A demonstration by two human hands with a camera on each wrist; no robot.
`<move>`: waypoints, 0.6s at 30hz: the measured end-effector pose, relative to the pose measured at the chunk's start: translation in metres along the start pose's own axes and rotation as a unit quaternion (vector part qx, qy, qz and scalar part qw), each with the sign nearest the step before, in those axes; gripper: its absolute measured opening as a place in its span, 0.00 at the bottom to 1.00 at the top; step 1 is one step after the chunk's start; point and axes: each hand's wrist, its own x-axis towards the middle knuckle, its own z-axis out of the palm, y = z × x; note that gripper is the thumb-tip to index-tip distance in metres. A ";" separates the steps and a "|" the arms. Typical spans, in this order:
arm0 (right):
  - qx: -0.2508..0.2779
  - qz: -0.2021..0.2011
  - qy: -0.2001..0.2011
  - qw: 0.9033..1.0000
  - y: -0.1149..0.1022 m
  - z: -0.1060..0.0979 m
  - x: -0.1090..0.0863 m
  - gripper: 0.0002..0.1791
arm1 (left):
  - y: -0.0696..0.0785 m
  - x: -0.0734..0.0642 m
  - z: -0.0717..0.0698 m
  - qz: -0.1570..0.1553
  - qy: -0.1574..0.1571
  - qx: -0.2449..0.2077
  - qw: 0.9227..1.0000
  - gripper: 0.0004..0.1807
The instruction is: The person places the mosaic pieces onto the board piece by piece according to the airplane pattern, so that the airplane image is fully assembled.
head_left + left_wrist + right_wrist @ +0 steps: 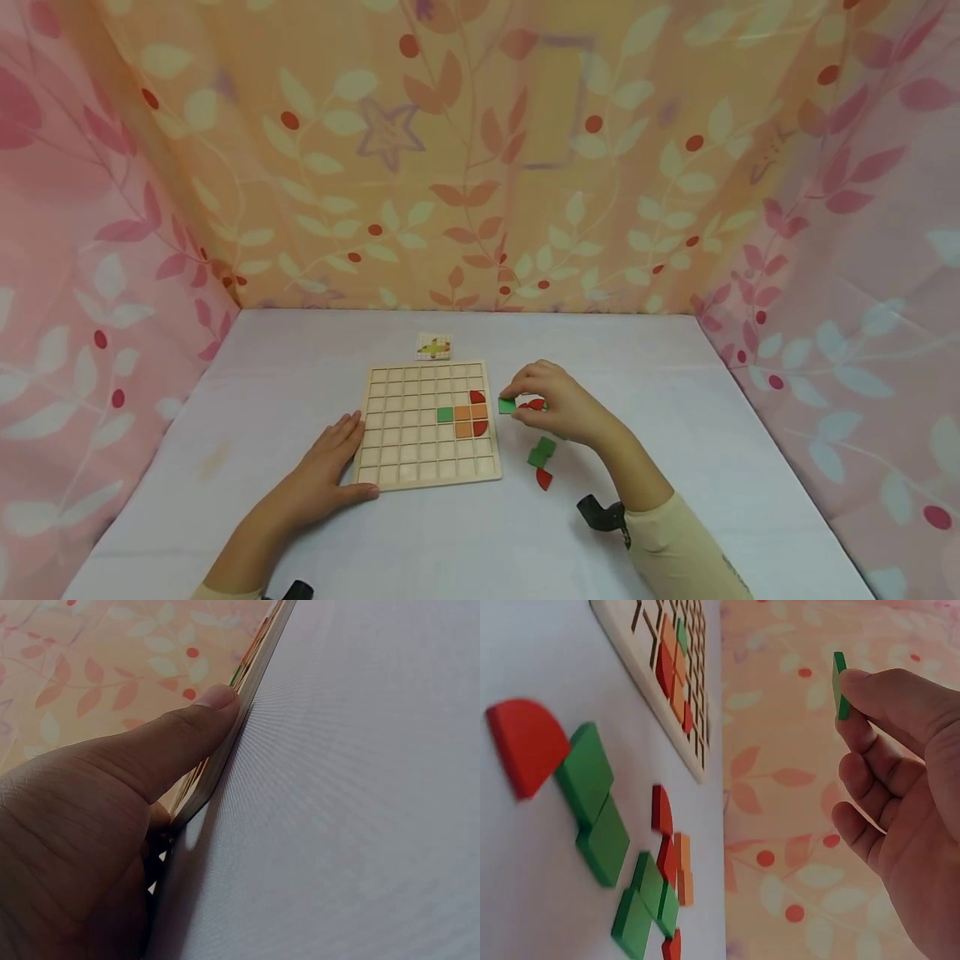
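Observation:
A wooden grid board lies on the white table. My left hand rests at its near left corner, straight fingers along the left edge and the thumb touching the front edge. Between thumb and fingertips, my right hand pinches a green square tile, raised just right of the board. On the board sit a green square, three orange squares and two red quarter-circle tiles. Below the right hand lie loose green squares and red quarter circles, partly hidden by it in the head view.
A small pattern card lies behind the board. Two loose orange tiles lie among the pieces on the right. Flowered cloth walls in the table at the back and both sides.

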 end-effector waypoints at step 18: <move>0.021 0.007 -0.006 1.000 -0.031 0.035 0.042 0.13 | 0.005 -0.001 -0.004 -0.017 -0.009 -0.003 1.000 0.64</move>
